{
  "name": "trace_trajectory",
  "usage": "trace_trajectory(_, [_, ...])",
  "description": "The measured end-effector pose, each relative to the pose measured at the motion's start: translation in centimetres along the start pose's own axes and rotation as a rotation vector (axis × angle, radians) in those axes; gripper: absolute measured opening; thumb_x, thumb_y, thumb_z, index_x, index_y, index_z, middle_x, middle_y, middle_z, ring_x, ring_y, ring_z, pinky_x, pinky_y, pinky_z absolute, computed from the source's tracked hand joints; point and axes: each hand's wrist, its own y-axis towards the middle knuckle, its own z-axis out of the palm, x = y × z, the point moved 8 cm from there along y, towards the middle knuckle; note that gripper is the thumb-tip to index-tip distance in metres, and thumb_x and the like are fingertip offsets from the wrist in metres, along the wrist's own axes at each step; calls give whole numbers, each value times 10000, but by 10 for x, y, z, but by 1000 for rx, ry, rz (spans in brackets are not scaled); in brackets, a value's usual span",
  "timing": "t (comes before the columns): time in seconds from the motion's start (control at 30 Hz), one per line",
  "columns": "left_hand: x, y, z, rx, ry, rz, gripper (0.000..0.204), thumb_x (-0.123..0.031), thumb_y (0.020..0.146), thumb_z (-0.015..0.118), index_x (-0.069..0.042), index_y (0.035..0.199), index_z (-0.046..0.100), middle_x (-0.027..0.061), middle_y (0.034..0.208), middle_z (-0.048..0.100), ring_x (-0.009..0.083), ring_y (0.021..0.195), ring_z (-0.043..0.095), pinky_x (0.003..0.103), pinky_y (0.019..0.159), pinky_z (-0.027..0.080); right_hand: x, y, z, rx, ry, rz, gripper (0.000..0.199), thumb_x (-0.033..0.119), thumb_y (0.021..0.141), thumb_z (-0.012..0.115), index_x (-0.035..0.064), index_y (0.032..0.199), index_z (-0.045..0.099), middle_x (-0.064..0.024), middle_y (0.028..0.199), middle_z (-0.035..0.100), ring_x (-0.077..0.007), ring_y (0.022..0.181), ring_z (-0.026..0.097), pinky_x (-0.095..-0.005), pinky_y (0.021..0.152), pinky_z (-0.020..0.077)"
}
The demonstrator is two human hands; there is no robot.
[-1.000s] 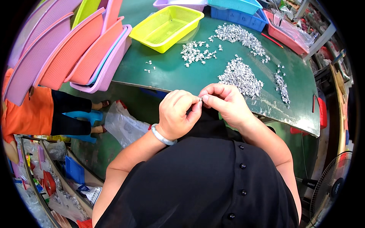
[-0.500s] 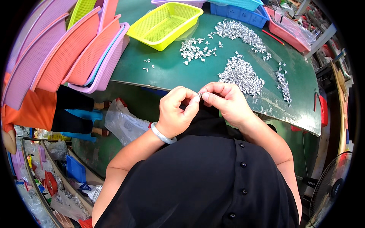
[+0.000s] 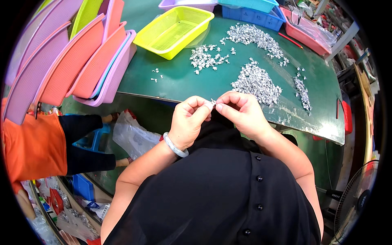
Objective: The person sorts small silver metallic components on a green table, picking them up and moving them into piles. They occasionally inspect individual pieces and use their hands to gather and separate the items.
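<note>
Pinched between both hands is a small silvery metal piece (image 3: 213, 103), held just off the table's near edge; its exact shape is too small to make out. My left hand (image 3: 188, 122), with a pale bangle (image 3: 174, 146) at the wrist, has thumb and forefinger closed on it from one side. From the other side, thumb and forefinger of my right hand (image 3: 244, 113) close on the same piece. Beyond them on the green table (image 3: 163, 87) lies a large heap of similar silvery pieces (image 3: 257, 83). A looser group of pieces (image 3: 207, 58) sits farther left.
A yellow basket (image 3: 173, 34) stands at the back, beside stacked coloured baskets (image 3: 77, 57) on the left. More pieces (image 3: 257, 36) lie behind, near a blue bin (image 3: 253, 18) and a pink basket (image 3: 306, 32). A person in orange (image 3: 36, 143) is at left; a fan (image 3: 359, 200) at right.
Both hands stay together at the small piece, their fingers slightly shifted, and more of the piece now shows. The person in orange has moved further into view. The whole view has shifted slightly.
</note>
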Motion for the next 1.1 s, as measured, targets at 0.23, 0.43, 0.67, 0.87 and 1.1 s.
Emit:
trace_trajectory(0.23, [3,1,0,15,-40,-13,65,-77,897,598,-20,897,630,13,806,620,86,699,555,239,677,455,15,3,-2,-74,-198,-176,113,101,849,638,-7,815,645,-38,751,604,-91,683,557,-243,598,444])
trace_trajectory(0.43, [-8,1,-3,-18,-17,38,74,-71,893,593,-14,932,621,12,824,624,87,717,560,239,690,461,38,3,7,-93,-378,-371,61,44,802,636,3,766,610,-77,751,598,-170,677,601,-293,611,474])
trace_trajectory(0.67, [-8,5,-11,0,-68,47,66,-61,895,591,-9,911,629,10,806,626,65,710,559,224,679,471,56,4,21,-107,-541,-593,90,14,746,655,26,730,568,-92,730,564,-278,703,582,-357,608,465])
trace_trajectory(0.87, [-7,8,-23,-10,-121,16,74,-71,900,589,-15,918,634,13,821,637,78,734,576,238,688,481,60,13,32,-85,-562,-640,88,-3,747,645,22,740,561,-91,743,567,-266,707,580,-349,618,463])
trace_trajectory(1.1, [-34,1,-30,-36,-187,210,114,-40,903,598,-1,1007,623,38,909,655,87,819,612,251,780,522,76,31,45,-55,-462,-683,79,-24,755,634,9,755,562,-88,761,580,-237,695,587,-320,615,473])
